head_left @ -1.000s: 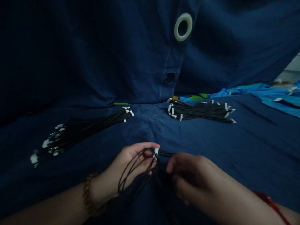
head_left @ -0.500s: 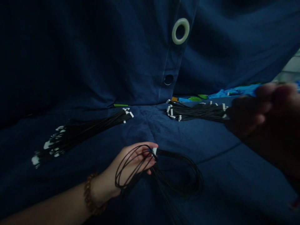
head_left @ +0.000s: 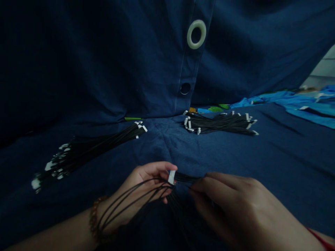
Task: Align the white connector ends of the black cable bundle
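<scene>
The left hand (head_left: 150, 183) grips a white plug (head_left: 171, 177). Black wires (head_left: 186, 177) disappear at the right hand (head_left: 235, 200); its grip cannot be told. Cloth (head_left: 162, 143) separates the left bundle (head_left: 104, 144) and right bundle (head_left: 220, 123).

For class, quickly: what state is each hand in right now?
Left hand: closed, holding the white connector with black wires.
Right hand: at the wires; whether gripping one cannot be told.

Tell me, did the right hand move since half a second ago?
Yes: against the farther wire bundle on the right, the right hand moved left and down in view.
</scene>
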`<state>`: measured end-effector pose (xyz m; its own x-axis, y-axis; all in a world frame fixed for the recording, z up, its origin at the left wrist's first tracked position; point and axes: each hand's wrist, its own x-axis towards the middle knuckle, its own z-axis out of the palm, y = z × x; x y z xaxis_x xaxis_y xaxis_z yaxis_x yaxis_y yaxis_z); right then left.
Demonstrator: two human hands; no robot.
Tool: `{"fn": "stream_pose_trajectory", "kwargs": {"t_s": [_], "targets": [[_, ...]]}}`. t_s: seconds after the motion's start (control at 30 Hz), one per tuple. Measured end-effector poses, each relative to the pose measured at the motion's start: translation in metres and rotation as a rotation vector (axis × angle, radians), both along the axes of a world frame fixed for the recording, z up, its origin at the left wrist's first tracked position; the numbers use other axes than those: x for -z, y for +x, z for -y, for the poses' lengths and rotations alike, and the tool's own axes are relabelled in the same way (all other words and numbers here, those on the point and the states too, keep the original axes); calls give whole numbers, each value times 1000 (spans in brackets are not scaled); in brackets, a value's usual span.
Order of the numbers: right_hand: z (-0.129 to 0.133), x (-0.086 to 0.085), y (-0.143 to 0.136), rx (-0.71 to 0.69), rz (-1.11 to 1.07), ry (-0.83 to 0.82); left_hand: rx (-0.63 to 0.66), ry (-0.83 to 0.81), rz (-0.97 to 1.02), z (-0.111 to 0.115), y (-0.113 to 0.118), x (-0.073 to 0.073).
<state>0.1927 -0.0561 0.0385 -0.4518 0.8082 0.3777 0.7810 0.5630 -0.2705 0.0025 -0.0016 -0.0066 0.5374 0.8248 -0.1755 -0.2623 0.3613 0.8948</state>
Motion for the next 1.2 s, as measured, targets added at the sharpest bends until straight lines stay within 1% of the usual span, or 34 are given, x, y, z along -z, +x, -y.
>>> {"fn": "stream_pose_trajectory", "kwargs": {"t_s": [0.43, 0.57, 0.67, 0.77, 1.07, 1.2], "targets": [[0, 2, 1, 2, 43, 18, -52, -29, 52, 2, 4, -1], [-1, 2, 0, -6, 30, 22, -36, -17, 71, 1, 4, 1], [-2, 1, -1, -4, 26, 21, 19, 17, 100, 0, 4, 5], [-2, 1, -2, 2, 31, 19, 51, 14, 132, -1, 3, 6], [-1, 0, -1, 3, 35, 41, 34, 13, 94, 2, 3, 4], [-2, 0, -2, 1, 39, 23, 23, 11, 65, 3, 3, 3]]}}
